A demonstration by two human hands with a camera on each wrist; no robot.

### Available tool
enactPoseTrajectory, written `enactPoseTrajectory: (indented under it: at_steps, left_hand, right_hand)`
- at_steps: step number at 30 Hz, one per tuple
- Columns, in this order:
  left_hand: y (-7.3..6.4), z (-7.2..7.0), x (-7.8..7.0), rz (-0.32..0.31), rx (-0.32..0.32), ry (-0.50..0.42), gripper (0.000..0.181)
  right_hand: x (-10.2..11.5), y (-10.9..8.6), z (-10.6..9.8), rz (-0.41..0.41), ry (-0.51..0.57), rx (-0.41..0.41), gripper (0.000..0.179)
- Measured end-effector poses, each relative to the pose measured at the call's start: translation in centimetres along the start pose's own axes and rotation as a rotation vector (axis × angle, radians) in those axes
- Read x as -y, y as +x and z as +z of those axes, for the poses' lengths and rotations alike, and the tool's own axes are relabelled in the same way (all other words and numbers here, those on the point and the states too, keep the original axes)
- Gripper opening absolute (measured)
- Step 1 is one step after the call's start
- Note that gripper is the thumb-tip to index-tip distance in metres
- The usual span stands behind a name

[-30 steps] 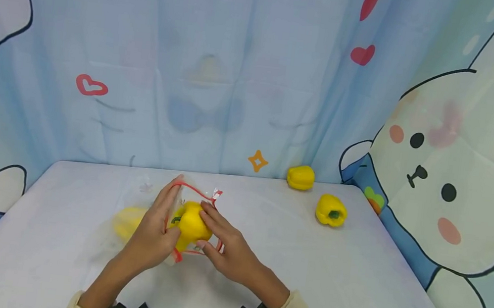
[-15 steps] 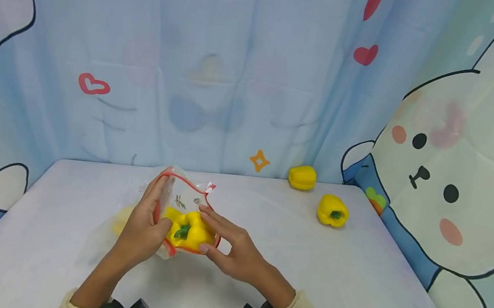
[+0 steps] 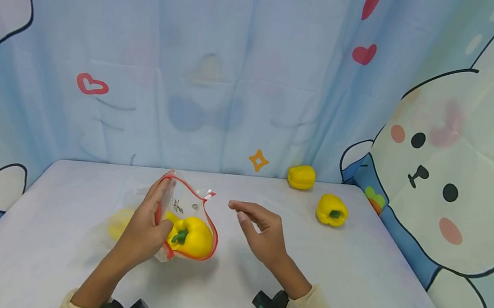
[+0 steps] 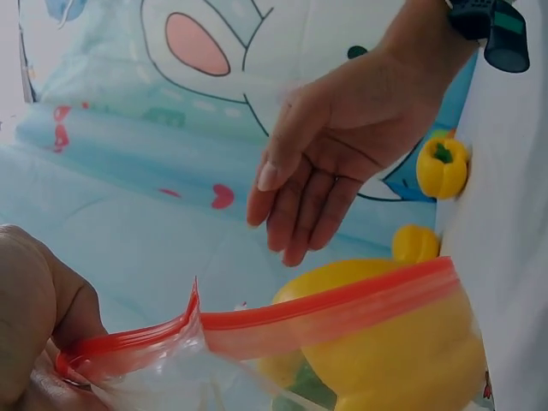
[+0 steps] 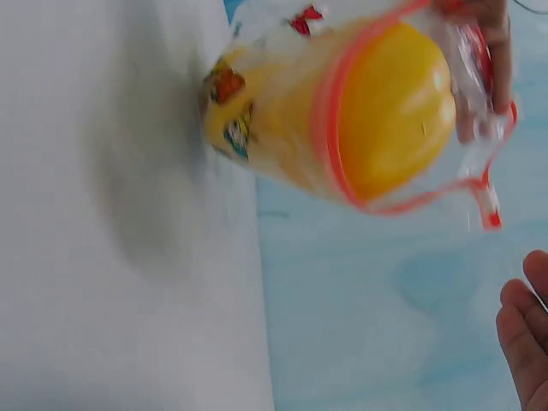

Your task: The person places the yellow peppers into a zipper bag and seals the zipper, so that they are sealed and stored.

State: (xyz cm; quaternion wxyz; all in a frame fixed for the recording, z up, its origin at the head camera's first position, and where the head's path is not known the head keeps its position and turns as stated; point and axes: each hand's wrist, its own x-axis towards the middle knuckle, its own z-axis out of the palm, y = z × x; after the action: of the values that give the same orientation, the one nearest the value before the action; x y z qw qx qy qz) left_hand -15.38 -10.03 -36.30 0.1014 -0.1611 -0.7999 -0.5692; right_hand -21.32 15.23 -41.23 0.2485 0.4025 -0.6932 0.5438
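Note:
My left hand (image 3: 147,229) grips the near-left edge of a clear zip bag (image 3: 187,198) with a red zip strip, its mouth held apart. A yellow bell pepper (image 3: 195,237) with a green stem sits just inside the mouth. Through the plastic farther left, another yellow pepper (image 3: 119,223) shows blurred. My right hand (image 3: 263,229) hovers right of the bag, away from it, fingers fairly straight and holding nothing. In the left wrist view the right palm (image 4: 360,128) faces the bag's red strip (image 4: 334,304). Printed figures show on the bag (image 5: 240,111) in the right wrist view.
Two more yellow bell peppers lie at the back right of the white table (image 3: 350,293): one pepper (image 3: 301,177) at the far edge, one pepper (image 3: 332,210) a little nearer. A blue cartoon-print curtain (image 3: 220,69) stands behind the table.
The yellow pepper has moved down into the bag's mouth. My right hand has let go of it and drawn back to the right; the left hand keeps its grip on the bag.

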Motion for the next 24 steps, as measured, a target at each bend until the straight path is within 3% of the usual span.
enactPoseTrajectory:
  at_steps: [5,10,15,22,24]
  left_hand:
    - [0.1,0.1,0.2,0.018,0.012,-0.012,0.08]
    - [0.1,0.1,0.4,0.035,0.018,-0.02,0.08]
    - [0.2,0.0,0.4,0.04,0.03,-0.032,0.081]
    - [0.2,-0.1,0.4,0.043,0.034,-0.048,0.081]
    - [0.2,-0.1,0.4,0.045,0.031,-0.038,0.08]
  right_hand:
    - [-0.7,0.5,-2.1,0.087,-0.077,-0.083,0.028]
    - [-0.3,1.0,-4.5,0.185,-0.215,-0.119,0.027]
    - [-1.4,0.7,-6.8,0.309,-0.333,-0.163,0.031]
    - [-6.5,-1.1,-11.3,0.476,-0.432,-0.196,0.041]
    - [-6.8,-1.3,-12.3,0.526,-0.486,-0.203,0.044]
